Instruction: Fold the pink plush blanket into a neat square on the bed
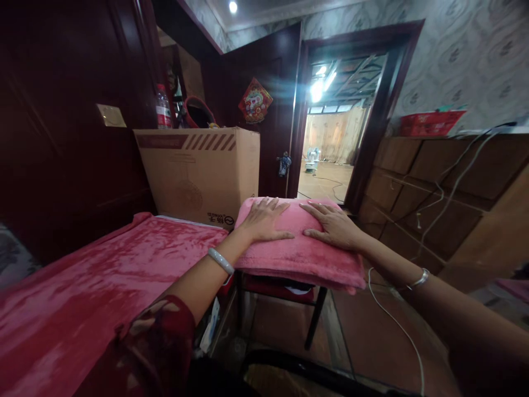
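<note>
A folded pink plush blanket point(285, 259) lies on top of a low seat with dark legs point(316, 320). My left hand point(264, 221) rests flat on the blanket's left half, fingers spread and pointing away from me. On the right half, my right hand point(333, 227) lies palm down with its fingers apart. Neither hand grips the cloth; both touch its upper face, with a strip of pink between the two thumbs. Most of the seat is hidden beneath the blanket.
To the left spreads a bed point(103, 286) with a red-pink plush cover. Behind it stands a large cardboard box point(194, 176) with a bottle point(163, 107) on top. Drawers point(438, 171) line the right side, and a white cable point(397, 325) trails across the floor. An open doorway is ahead.
</note>
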`<state>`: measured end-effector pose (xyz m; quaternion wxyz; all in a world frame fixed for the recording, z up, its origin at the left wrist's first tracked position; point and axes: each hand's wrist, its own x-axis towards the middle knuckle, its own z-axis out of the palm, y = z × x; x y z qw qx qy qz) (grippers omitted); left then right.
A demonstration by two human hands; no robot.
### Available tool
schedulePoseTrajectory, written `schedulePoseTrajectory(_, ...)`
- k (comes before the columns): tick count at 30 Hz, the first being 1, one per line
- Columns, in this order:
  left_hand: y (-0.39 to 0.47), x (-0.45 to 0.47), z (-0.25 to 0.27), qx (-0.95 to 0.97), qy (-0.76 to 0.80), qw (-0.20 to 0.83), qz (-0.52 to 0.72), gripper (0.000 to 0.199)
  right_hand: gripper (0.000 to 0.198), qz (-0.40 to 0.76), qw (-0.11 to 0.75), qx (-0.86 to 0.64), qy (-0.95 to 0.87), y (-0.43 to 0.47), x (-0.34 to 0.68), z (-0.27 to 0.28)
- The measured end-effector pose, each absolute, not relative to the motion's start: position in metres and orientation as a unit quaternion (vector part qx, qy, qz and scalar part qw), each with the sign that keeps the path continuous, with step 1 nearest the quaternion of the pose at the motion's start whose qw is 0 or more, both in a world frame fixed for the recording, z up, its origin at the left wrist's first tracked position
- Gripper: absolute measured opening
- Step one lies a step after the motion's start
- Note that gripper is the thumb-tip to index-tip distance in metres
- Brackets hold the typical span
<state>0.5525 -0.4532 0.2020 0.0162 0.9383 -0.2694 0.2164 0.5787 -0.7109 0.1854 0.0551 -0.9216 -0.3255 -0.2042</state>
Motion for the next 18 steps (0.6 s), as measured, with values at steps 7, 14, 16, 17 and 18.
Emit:
schedulePoseTrajectory(7,-0.432,0.479,0.159,0.908,-0.334,-0.035,0.252,0.063,0.081,-0.206,0.026,-0.925,-0.318,-0.711,0.578,0.187)
schedulePoseTrajectory(14,-0.401,0.367,0.105,0.921,-0.35,0.081,0.151,0.019,0.074,-0.268,0.038,-0.895,-0.354,-0.71,0.568,0.188)
schedulePoseTrajectory(16,-0.4,0.331,0.116,0.916,-0.32,0.216,0.107,0.024,0.073,-0.291,0.06,-0.868,-0.399,-0.705,0.567,0.188)
schedulePoseTrajectory(17,-0.401,0.313,0.127,0.902,-0.31,0.286,0.087,0.029,0.074,-0.305,0.075,-0.852,-0.419,-0.7,0.566,0.187)
schedulePoseTrajectory(18,-0.403,0.296,0.138,0.885,-0.302,0.348,0.072,0.033,0.074,-0.323,0.095,-0.835,-0.435,-0.692,0.564,0.186)
